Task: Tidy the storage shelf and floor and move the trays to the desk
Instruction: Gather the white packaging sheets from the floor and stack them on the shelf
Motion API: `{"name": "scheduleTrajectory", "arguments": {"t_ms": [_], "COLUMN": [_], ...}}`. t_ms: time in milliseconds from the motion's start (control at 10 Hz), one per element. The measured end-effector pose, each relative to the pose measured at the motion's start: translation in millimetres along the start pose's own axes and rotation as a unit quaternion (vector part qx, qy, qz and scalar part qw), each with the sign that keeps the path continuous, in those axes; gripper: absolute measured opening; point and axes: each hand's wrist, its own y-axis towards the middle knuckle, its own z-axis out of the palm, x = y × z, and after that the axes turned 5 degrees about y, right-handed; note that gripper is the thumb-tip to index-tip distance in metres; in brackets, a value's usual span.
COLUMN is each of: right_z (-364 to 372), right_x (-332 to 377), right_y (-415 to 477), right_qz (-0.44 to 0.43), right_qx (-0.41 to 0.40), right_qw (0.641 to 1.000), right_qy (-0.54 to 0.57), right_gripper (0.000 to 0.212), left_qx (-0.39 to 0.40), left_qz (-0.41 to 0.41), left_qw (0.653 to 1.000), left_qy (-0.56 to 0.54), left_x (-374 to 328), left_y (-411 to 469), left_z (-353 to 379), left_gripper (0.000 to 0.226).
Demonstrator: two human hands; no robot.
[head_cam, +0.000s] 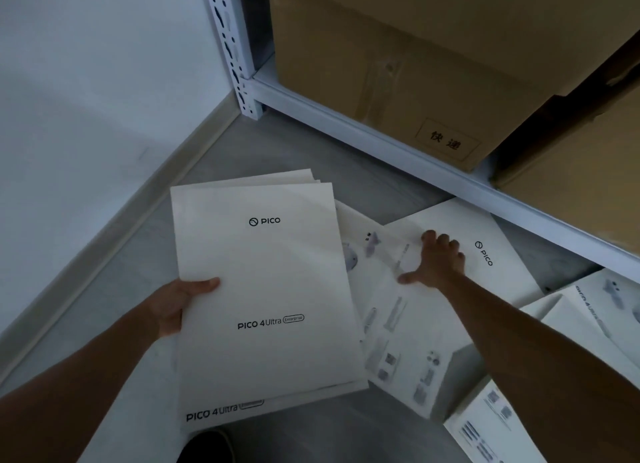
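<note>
Sheets (266, 272) with "PICO" printed on them sit in a stack above the floor (287, 151), pinched at the left edge by the left hand (176, 303), thumb on top. More white sheets (398, 320) lie scattered on the floor beside the stack. The right hand (436, 258) presses flat on one sheet (491, 251) there, fingers spread, grasping nothing. That sheet pokes out from under the white shelf (381, 144). Brown boxes (415, 64) fill the shelf. A white wall (86, 81) stands on the left.
</note>
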Motion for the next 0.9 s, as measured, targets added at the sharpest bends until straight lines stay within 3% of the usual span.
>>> {"name": "scheduleTrajectory", "arguments": {"t_ms": [100,200,300,500,600,800,900], "right_z": [-6.2,-25.2,-42.1,-15.6,1.6,13.9,19.6], "right_x": [-12.9,-29.6,-32.0,1.3,3.2,-4.6,-34.7], "right_y": [-7.5,-23.1,-52.1,-99.5,-110.4,-109.7,-106.9], "right_qz": [0.000,-0.025,-0.025,0.064,0.134,0.167,0.280], "right_qx": [0.067,0.117,0.178,0.220,0.222,0.204,0.043], "right_qw": [0.993,0.956,0.837,0.696,0.653,0.653,0.723], "right_qy": [0.094,0.267,0.517,0.680,0.711,0.710,0.630], "right_gripper": [0.081,0.036,0.020,0.025,0.028,0.035,0.050], "left_qx": [0.016,0.044,0.035,0.019,0.005,0.016,0.002], "left_qz": [-0.024,-0.045,-0.052,-0.005,0.015,0.012,0.056], "left_qw": [1.000,0.998,0.997,0.996,0.997,0.999,0.998], "left_qy": [-0.007,-0.007,-0.035,-0.082,-0.080,-0.040,-0.010], "left_x": [5.6,6.5,6.5,5.5,4.8,-0.1,-5.2], "left_y": [-1.9,-4.9,-9.0,-10.7,-10.3,-8.0,-5.3], "left_z": [11.4,27.8,51.0,84.3,84.4,90.5,90.7], "left_gripper": [0.032,0.052,0.029,0.031,0.030,0.030,0.022]}}
